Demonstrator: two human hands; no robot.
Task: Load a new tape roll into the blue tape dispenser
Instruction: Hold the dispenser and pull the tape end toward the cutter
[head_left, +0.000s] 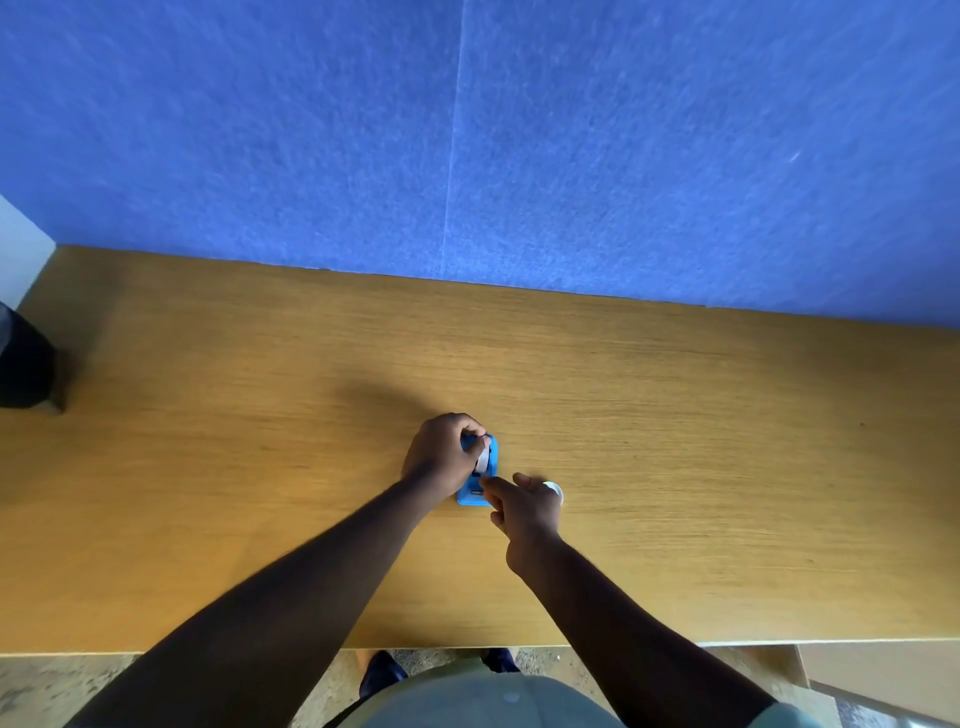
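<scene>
- Left hand (440, 453) curled over the far end of the blue tape dispenser (480, 475), fingers closed on its body and apparently on the roll seated there; thumb and forefinger pinch near the top.
- Right hand (524, 506) at the near end of the dispenser, forefinger and thumb drawn together at the cutter end, seemingly holding the free end of the tape strip (483, 460); exact grip too small to confirm.
- Dispenser sits on the wooden desk (675, 415), about centre, close to the person's edge.
- Progress, as judged: roll appears already in its cradle, pale strip running along the top toward the cutter. Remaining: lay the end across the blade and let go.
- Small white ring (555, 489) just beside the right hand, partly covered by it; possibly a spent core or spare roll, cannot tell which.
- Hidden: the roll itself, the hub and the blade, all under the fingers.
- Dark object (23, 364) cut off at the left edge, unidentified.
</scene>
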